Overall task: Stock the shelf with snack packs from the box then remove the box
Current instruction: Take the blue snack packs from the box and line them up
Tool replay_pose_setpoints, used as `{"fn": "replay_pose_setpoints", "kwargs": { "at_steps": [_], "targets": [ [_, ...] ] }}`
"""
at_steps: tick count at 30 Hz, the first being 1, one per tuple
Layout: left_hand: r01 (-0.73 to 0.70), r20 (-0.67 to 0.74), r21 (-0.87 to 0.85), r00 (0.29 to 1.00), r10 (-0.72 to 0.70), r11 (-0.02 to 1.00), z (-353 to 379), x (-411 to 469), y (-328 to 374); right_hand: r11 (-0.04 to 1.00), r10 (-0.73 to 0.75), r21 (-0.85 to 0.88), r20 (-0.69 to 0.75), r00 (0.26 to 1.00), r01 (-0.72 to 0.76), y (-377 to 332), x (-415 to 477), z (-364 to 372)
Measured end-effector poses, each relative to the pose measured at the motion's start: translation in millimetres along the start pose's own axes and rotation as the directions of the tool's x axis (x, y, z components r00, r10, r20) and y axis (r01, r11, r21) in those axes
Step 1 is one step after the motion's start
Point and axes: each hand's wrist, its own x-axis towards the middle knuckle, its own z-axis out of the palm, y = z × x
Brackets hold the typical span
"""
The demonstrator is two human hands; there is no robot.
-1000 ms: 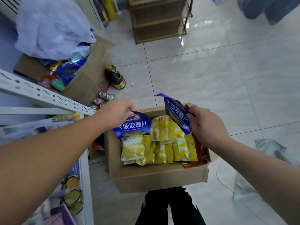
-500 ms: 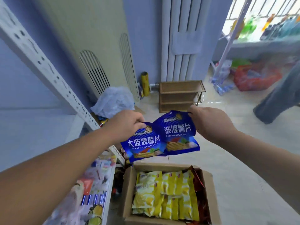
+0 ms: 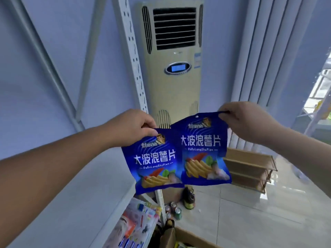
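Observation:
My left hand pinches the top edge of a blue snack pack that hangs in front of the shelf upright. My right hand holds a second blue snack pack by its top corner, a little higher and partly overlapping the first. Both packs face me at chest height. The white shelf runs along the left, with its perforated upright behind my left hand. Only a corner of the cardboard box shows at the bottom edge.
A tall beige air conditioner stands against the wall ahead. A low wooden rack sits on the tiled floor at right. A dark bottle and several cans stand on the floor by the shelf foot. Colourful goods fill a lower shelf.
Both hands lifted the two blue packs up out of the box to chest height. My view tilted up from the box and floor to the wall and air conditioner.

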Motion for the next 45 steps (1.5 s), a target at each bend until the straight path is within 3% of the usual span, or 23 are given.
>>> {"fn": "replay_pose_setpoints", "kwargs": {
  "at_steps": [10, 21, 29, 33, 45],
  "targets": [
    [0.363, -0.207, 0.039, 0.914, -0.348, 0.931, -59, -180, -14, 0.895, -0.321, 0.326, 0.003, 0.947, 0.303, -115, 22, 3],
    [0.748, -0.351, -0.045, 0.608, -0.712, 0.662, -89, -428, -15, 0.658, -0.649, 0.524, 0.031, 0.760, 0.541, -316, -26, 29],
    [0.853, -0.373, -0.164, 0.410, -0.832, 0.495, -96, -578, -7, 0.500, -0.774, 0.639, 0.026, 0.633, 0.585, -450, -93, 39],
    [0.877, -0.383, -0.182, 0.353, -0.854, 0.444, -95, -649, -6, 0.446, -0.814, 0.692, 0.051, 0.578, 0.567, -515, -135, 45],
    [0.913, -0.318, -0.270, 0.215, -0.923, 0.306, -84, -853, -25, 0.439, -0.824, 0.805, 0.184, 0.536, 0.399, -664, -253, 86]
  ]
}}
